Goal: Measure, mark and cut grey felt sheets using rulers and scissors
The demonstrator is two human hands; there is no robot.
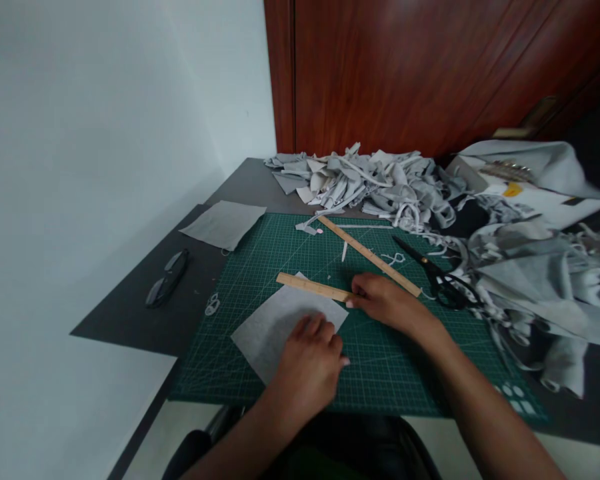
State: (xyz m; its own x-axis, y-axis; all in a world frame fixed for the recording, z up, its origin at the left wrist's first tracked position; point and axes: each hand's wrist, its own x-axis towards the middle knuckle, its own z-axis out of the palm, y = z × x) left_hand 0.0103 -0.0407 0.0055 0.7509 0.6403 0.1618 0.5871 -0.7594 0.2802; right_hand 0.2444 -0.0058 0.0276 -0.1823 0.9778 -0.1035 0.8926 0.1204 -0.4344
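A square of light grey cloth (265, 327) lies turned cornerwise on the green cutting mat (390, 360). Across its far edge rests a short wooden ruler (310, 285). My right hand (383, 300) grips that ruler's right end between thumb and curled fingers. Over the near right edge of the cloth is my left hand (313, 357), its fingers bent down on the fabric and the thumb out to the right; the fingertips are partly hidden. Beyond my hands a second wooden ruler (370, 255) lies slanted on the mat. Black scissors (437, 277) rest to its right.
Grey cloth scraps (360, 177) are heaped along the back. More fabric (545, 273) and a white box (545, 193) are at right. At left lie another cloth piece (225, 221) and eyeglasses (167, 279). A white wall (105, 167) borders the table's left side.
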